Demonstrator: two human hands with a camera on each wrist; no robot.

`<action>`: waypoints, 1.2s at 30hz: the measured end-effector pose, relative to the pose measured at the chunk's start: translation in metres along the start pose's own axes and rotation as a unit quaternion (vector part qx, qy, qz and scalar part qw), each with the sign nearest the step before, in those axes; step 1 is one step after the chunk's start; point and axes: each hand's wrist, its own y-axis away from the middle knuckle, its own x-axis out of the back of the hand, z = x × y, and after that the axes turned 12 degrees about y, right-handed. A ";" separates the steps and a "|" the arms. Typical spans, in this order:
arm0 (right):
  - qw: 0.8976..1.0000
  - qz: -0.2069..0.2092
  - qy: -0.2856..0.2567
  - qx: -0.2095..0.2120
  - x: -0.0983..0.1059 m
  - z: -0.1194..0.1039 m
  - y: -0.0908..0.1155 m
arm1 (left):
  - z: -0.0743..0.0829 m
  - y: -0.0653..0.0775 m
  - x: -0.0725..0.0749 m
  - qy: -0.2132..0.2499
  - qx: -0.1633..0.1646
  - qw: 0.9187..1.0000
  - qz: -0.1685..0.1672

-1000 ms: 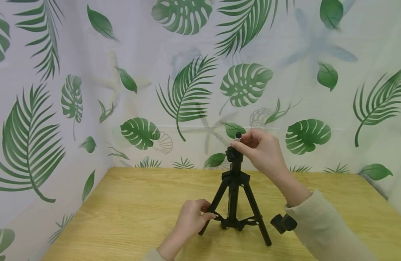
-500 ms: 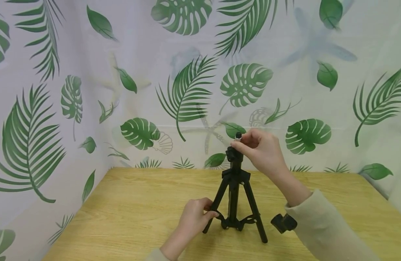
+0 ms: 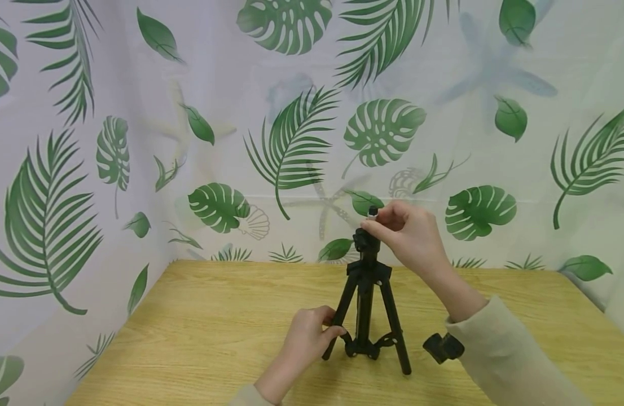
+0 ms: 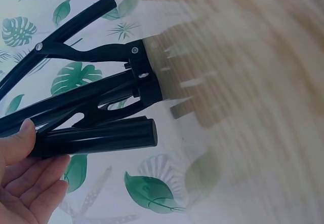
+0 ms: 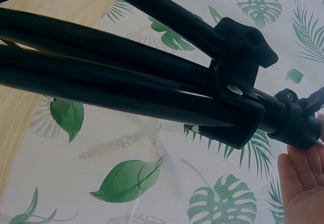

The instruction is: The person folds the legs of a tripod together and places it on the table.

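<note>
A black mini tripod (image 3: 364, 307) stands upright over the table, its legs partly spread. My left hand (image 3: 308, 337) pinches the left leg near the lower brace, thumb in front. In the left wrist view the thumb and fingers lie on either side of that leg (image 4: 101, 139), and the brace arms join at a collar (image 4: 147, 77) on the centre column. My right hand (image 3: 413, 234) grips the top of the tripod between thumb and fingers, just under a small black-tipped silver stud (image 3: 373, 212). The right wrist view shows the leg hub (image 5: 238, 82) beside this hand.
A small black two-lobed part (image 3: 444, 348) lies on the wood-grain table (image 3: 215, 327), right of the tripod and against the right sleeve (image 3: 500, 344) in this view. A leaf-print cloth (image 3: 302, 237) hangs behind the table and along its left side.
The tripod's legs have drawn closer together, and my left hand has moved slightly right with the left leg. My right hand keeps its grip on the top.
</note>
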 end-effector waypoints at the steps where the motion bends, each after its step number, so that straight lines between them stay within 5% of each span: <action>1: 1.000 0.000 0.001 0.000 0.000 0.000 0.000 | 0.000 0.000 -0.001 0.001 0.000 1.000 0.000; 36: 1.000 0.014 -0.003 0.015 -0.001 0.002 0.001 | 0.003 -0.008 -0.010 0.016 -0.007 1.000 0.007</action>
